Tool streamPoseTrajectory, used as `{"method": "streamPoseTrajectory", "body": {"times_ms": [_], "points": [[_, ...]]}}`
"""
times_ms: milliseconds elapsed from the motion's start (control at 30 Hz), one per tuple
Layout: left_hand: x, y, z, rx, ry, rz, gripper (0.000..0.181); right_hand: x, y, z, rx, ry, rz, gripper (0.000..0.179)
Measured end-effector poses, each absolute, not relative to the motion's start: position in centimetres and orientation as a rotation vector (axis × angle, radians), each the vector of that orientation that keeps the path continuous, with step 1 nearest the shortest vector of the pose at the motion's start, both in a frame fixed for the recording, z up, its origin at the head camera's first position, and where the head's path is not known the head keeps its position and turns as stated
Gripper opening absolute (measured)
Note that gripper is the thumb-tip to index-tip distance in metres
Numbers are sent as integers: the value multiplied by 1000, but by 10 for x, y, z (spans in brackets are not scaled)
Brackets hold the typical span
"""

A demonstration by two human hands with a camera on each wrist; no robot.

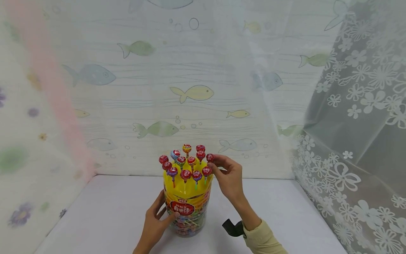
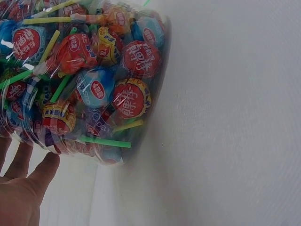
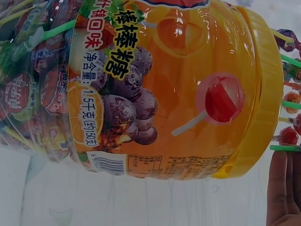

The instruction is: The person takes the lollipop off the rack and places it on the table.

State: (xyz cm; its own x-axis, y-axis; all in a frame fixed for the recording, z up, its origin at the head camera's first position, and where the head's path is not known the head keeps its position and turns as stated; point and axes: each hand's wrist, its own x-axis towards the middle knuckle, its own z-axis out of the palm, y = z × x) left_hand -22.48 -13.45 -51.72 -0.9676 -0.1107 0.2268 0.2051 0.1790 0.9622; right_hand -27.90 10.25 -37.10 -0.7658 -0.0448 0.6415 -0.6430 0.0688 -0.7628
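Note:
A large clear jar (image 1: 194,220) of wrapped lollipops stands upright on the table, its upper part yellow. Several lollipops (image 1: 185,175) stand stick-down in its yellow lid (image 3: 269,89), heads up. My left hand (image 1: 153,222) holds the jar's lower left side, thumb across the front and fingers round the side. In the left wrist view its fingertips touch the clear plastic. At the lid's right edge my right hand (image 1: 231,178) pinches a red-wrapped lollipop (image 1: 210,157) between thumb and fingers. Only part of that hand shows in the right wrist view, beside a green stick (image 3: 284,148).
The jar stands on a white-covered table (image 1: 104,211). A pale curtain with printed fish (image 1: 196,92) hangs behind it, and a sheer flowered curtain (image 1: 358,176) is on the right. A black strap (image 1: 233,227) sticks out by my right wrist.

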Motion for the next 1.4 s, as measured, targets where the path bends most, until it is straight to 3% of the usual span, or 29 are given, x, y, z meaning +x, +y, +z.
{"method": "streamPoseTrajectory", "body": {"times_ms": [733,1400], "points": [[-226,-135,-519,-100,-2199,-1863,91,-279,114,-379,715,-1817,1771,20],[-225,-135,-522,-101,-2190,-1857,89,-276,141,-417,510,-1918,1825,21]]}}
